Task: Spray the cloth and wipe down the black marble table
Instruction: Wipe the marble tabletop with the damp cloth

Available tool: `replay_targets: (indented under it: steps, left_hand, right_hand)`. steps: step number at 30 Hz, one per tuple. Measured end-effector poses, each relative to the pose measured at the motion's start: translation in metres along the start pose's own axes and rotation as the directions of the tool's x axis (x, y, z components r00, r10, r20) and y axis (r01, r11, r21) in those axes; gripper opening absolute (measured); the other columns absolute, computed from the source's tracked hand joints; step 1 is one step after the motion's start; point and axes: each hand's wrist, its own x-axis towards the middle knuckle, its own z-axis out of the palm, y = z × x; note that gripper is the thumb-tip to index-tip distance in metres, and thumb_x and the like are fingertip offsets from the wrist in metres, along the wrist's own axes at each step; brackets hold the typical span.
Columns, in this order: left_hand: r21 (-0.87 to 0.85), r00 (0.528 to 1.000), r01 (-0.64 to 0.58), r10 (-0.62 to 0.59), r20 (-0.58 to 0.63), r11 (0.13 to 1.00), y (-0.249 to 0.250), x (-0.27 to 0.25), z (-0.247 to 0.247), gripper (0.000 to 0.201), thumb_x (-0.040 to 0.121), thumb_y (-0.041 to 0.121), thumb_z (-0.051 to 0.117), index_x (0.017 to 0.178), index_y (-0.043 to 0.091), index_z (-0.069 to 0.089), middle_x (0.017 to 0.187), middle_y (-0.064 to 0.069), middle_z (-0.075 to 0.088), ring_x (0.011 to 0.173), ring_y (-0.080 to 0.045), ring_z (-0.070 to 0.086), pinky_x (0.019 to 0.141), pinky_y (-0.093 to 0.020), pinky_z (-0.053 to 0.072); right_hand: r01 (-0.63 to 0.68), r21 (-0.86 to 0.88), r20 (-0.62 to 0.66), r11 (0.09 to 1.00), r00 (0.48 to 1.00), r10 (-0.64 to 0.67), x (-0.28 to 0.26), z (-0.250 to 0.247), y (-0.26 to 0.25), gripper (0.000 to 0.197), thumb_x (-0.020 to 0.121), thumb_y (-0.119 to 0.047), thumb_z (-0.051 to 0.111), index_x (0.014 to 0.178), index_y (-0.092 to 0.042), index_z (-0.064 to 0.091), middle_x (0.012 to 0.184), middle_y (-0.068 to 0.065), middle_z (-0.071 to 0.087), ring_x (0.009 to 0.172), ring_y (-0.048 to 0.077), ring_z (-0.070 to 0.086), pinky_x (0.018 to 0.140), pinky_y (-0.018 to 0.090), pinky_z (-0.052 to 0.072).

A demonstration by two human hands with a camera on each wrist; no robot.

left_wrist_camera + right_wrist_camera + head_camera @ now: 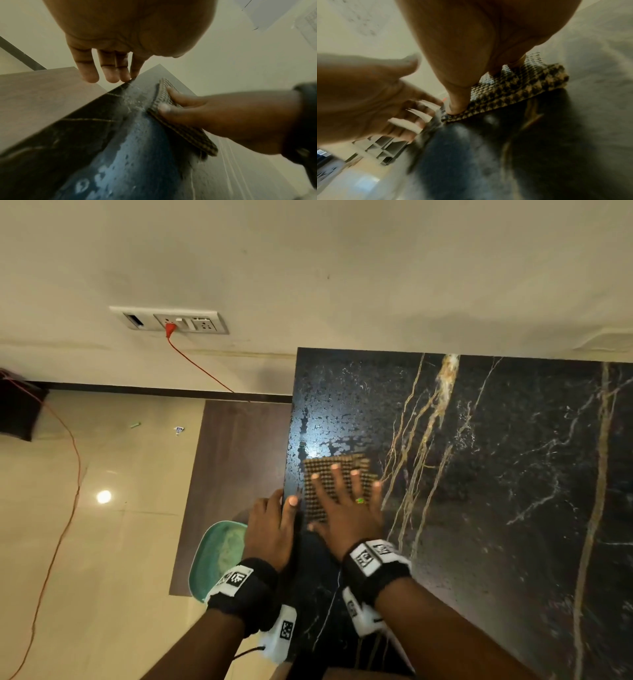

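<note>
The black marble table [496, 474] with gold veins fills the right of the head view. A brown-and-black checked cloth [337, 470] lies flat near its left edge. My right hand [346, 501] presses on the cloth with fingers spread and straight; a ring sits on one finger. In the left wrist view the cloth [181, 129] lies under my right hand [223, 119]. My left hand [270, 525] rests at the table's left edge, thumb on top, straight fingers [109, 73] down the side. A wet, beaded patch [325, 422] shines beyond the cloth. No spray bottle is in view.
A teal basin [215, 559] sits below the table's left edge on a brown wooden panel [236, 457]. An orange cable [68, 474] runs from a wall socket [169, 320] across the tiled floor. A wall runs along the table's far edge.
</note>
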Motion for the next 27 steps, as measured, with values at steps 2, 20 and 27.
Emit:
replay_targets:
  steps: [2, 20, 27]
  left_hand:
    - [0.013, 0.999, -0.032, 0.032, 0.015, 0.999, -0.004, -0.004, 0.001, 0.086, 0.085, 0.079, 0.005, 0.134, 0.025, 0.050, 0.117, -0.006, 0.055, 0.112, -0.020, 0.045, 0.095, -0.035, 0.038]
    - [0.068, 0.994, 0.088, -0.082, -0.076, 0.994, -0.016, -0.060, 0.023, 0.094, 0.085, 0.081, 0.006, 0.125, 0.012, 0.056, 0.114, -0.010, 0.057, 0.110, -0.027, 0.048, 0.099, -0.044, 0.039]
    - [0.103, 0.985, 0.147, -0.137, -0.101, 0.984, -0.024, -0.082, 0.029, 0.091, 0.084, 0.081, -0.002, 0.125, 0.022, 0.054, 0.118, -0.014, 0.055, 0.111, -0.035, 0.050, 0.098, -0.049, 0.041]
  right_hand:
    - [0.045, -0.021, 0.003, 0.999, 0.999, -0.044, 0.006, 0.007, -0.027, 0.079, 0.095, -0.063, 0.042, 0.152, -0.050, -0.011, 0.163, -0.006, -0.024, 0.150, 0.033, -0.023, 0.114, 0.062, -0.021]
    - [-0.132, -0.061, 0.003, 0.989, 0.991, 0.133, -0.063, 0.008, 0.095, 0.089, 0.088, -0.079, 0.033, 0.150, -0.047, -0.021, 0.159, 0.000, -0.033, 0.148, 0.034, -0.026, 0.113, 0.067, -0.018]
    - [0.162, -0.085, 0.016, 0.983, 0.987, -0.161, -0.047, 0.037, -0.036, 0.065, 0.099, -0.059, 0.026, 0.156, -0.044, 0.000, 0.168, -0.005, -0.012, 0.151, 0.039, -0.016, 0.114, 0.060, -0.023]
